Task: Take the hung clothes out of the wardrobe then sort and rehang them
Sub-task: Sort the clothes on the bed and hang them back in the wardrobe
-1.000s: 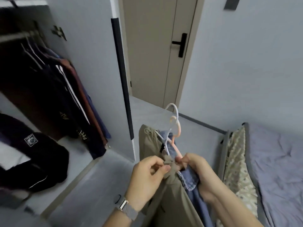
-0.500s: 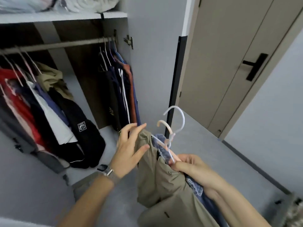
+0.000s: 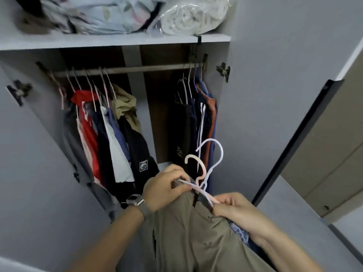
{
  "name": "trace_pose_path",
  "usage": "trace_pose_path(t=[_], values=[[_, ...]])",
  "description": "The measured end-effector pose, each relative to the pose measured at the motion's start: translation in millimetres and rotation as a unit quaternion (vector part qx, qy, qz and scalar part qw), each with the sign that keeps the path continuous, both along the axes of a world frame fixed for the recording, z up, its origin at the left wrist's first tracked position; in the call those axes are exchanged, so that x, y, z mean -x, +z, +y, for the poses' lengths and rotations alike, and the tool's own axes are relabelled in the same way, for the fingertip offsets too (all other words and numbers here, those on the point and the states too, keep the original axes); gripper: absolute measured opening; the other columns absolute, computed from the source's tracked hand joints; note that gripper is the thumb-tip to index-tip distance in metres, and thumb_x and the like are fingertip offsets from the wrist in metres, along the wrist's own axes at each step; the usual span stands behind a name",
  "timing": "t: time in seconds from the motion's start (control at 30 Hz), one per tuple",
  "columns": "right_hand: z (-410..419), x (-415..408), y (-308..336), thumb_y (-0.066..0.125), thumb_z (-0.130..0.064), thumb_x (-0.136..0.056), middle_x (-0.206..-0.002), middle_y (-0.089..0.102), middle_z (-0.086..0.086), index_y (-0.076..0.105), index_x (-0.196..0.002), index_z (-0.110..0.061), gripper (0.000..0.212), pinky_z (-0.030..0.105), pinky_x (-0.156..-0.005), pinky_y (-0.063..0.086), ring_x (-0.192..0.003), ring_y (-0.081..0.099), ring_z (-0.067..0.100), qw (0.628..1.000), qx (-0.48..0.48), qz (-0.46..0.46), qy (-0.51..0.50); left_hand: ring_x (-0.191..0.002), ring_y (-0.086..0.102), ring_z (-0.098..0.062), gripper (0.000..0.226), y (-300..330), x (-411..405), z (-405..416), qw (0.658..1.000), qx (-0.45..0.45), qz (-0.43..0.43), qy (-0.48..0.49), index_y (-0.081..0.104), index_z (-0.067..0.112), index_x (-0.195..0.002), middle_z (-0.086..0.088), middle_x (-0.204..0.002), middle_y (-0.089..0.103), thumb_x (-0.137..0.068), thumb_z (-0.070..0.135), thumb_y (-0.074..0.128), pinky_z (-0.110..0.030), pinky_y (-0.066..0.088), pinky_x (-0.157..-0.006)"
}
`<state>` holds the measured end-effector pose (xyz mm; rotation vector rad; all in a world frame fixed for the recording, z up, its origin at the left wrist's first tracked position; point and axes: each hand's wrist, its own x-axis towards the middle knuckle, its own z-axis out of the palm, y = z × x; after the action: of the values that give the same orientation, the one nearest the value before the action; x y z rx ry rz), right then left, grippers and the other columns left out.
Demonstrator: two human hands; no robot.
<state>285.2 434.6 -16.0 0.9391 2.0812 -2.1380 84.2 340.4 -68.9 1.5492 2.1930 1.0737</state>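
Observation:
I hold an olive-khaki garment [image 3: 198, 232] on two plastic hangers in front of the open wardrobe. A pale lilac hanger [image 3: 216, 152] and a pink hanger [image 3: 198, 165] stick up between my hands. My left hand [image 3: 163, 189] grips the hangers' left arm and the garment's top. My right hand [image 3: 233, 207] pinches the hangers' right arm against the cloth; a blue patterned garment [image 3: 238, 231] shows under it. The wardrobe rail [image 3: 149, 68] carries one group of hung clothes [image 3: 106, 138] on the left and a dark group [image 3: 194, 122] on the right.
A shelf [image 3: 117, 41] above the rail holds bagged bedding [image 3: 188, 14] and folded cloth. Open wardrobe doors [image 3: 33, 154] stand left and right, the right one dark-edged [image 3: 294, 144]. A beige room door [image 3: 334, 144] is at far right.
The view has swung up and left to face the wardrobe. My left hand, open half a second ago, has closed on the hangers' left side again. The bed has left the view.

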Motion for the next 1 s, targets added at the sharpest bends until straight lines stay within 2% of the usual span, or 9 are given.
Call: trace_pose_path(t=[0.07, 0.13, 0.23, 0.37, 0.57, 0.67, 0.77, 0.87, 1.0], values=[[9, 34, 2, 0.06, -0.016, -0.058, -0.073, 0.037, 0.015, 0.04, -0.069, 0.015, 0.039, 0.036, -0.061, 0.017, -0.068, 0.029, 0.027, 1.0, -0.005, -0.012, -0.02, -0.093, 0.054, 0.001, 0.023, 6, 31, -2, 0.994, -0.055, -0.027, 0.091, 0.055, 0.04, -0.093, 0.019, -0.101, 0.052, -0.075, 0.043, 0.069, -0.015, 0.044, -0.079], [17, 70, 6, 0.06, -0.014, -0.061, -0.07, 0.038, 0.015, 0.043, -0.066, 0.011, 0.031, 0.032, -0.059, 0.023, -0.065, 0.032, 0.026, 0.999, -0.004, -0.016, -0.035, -0.082, 0.059, -0.001, 0.018, 14, 57, -1, 0.976, -0.087, -0.114, 0.166, 0.06, 0.03, -0.086, 0.011, -0.091, 0.061, -0.076, 0.034, 0.074, -0.016, 0.047, -0.074], [23, 122, 13, 0.062, -0.008, -0.07, -0.066, 0.051, 0.013, 0.057, -0.068, 0.001, 0.01, 0.026, -0.056, 0.037, -0.059, 0.047, 0.021, 0.999, 0.015, 0.001, -0.045, -0.073, 0.063, -0.011, 0.018, 28, 77, 4, 0.939, -0.052, -0.314, 0.128, 0.069, 0.017, -0.08, -0.003, -0.08, 0.069, -0.087, 0.032, 0.061, -0.027, 0.053, -0.069], [30, 180, 15, 0.059, -0.006, -0.087, -0.085, 0.066, 0.033, 0.063, -0.085, 0.015, 0.021, 0.036, -0.076, 0.051, -0.074, 0.064, 0.031, 0.998, -0.006, 0.02, -0.067, -0.086, 0.068, -0.02, 0.026, 39, 95, 20, 0.904, -0.037, -0.418, 0.079, 0.072, 0.017, -0.085, -0.011, -0.09, 0.071, -0.089, 0.038, 0.058, -0.037, 0.057, -0.079], [49, 249, 13, 0.056, -0.015, -0.094, -0.086, 0.073, 0.019, 0.07, -0.088, 0.0, 0.022, 0.038, -0.077, 0.053, -0.081, 0.07, 0.03, 0.988, -0.029, 0.054, -0.139, -0.073, 0.057, -0.018, 0.045, 42, 144, 52, 0.909, -0.035, -0.408, 0.082, 0.067, 0.013, -0.075, -0.009, -0.072, 0.059, -0.072, 0.057, 0.059, -0.035, 0.044, -0.073], [67, 280, 9, 0.051, -0.023, -0.097, -0.087, 0.074, 0.01, 0.072, -0.09, -0.008, 0.026, 0.04, -0.088, 0.05, -0.089, 0.069, 0.025, 0.988, -0.057, 0.054, -0.136, -0.084, 0.065, -0.025, 0.031, 51, 173, 75, 0.884, -0.056, -0.454, 0.097, 0.071, 0.004, -0.089, -0.016, -0.085, 0.069, -0.086, 0.034, 0.062, -0.037, 0.05, -0.081], [89, 308, 3, 0.051, -0.017, -0.095, -0.079, 0.072, 0.005, 0.07, -0.078, -0.011, 0.026, 0.034, -0.08, 0.048, -0.081, 0.067, 0.019, 0.989, -0.072, 0.051, -0.118, -0.079, 0.061, -0.012, 0.014, 51, 197, 101, 0.906, -0.075, -0.395, 0.136, 0.072, 0.005, -0.088, -0.007, -0.081, 0.068, -0.089, 0.013, 0.059, -0.028, 0.049, -0.079], [117, 334, 1, 0.051, -0.011, -0.093, -0.075, 0.072, 0.012, 0.069, -0.075, -0.003, 0.027, 0.027, -0.072, 0.049, -0.075, 0.068, 0.02, 0.993, -0.052, 0.065, -0.084, -0.067, 0.054, -0.012, 0.021, 41, 225, 127, 0.916, -0.083, -0.358, 0.16, 0.068, -0.001, -0.077, -0.007, -0.069, 0.061, -0.089, 0.013, 0.058, -0.028, 0.043, -0.068], [159, 368, 0, 0.049, -0.006, -0.094, -0.065, 0.071, 0.009, 0.067, -0.066, -0.004, 0.034, 0.024, -0.071, 0.051, -0.066, 0.067, 0.018, 0.996, -0.041, 0.064, -0.039, -0.058, 0.054, -0.002, 0.031, 27, 265, 160, 0.923, -0.077, -0.301, 0.226, 0.063, 0.018, -0.063, 0.009, -0.056, 0.06, -0.092, 0.013, 0.054, -0.022, 0.043, -0.065]])
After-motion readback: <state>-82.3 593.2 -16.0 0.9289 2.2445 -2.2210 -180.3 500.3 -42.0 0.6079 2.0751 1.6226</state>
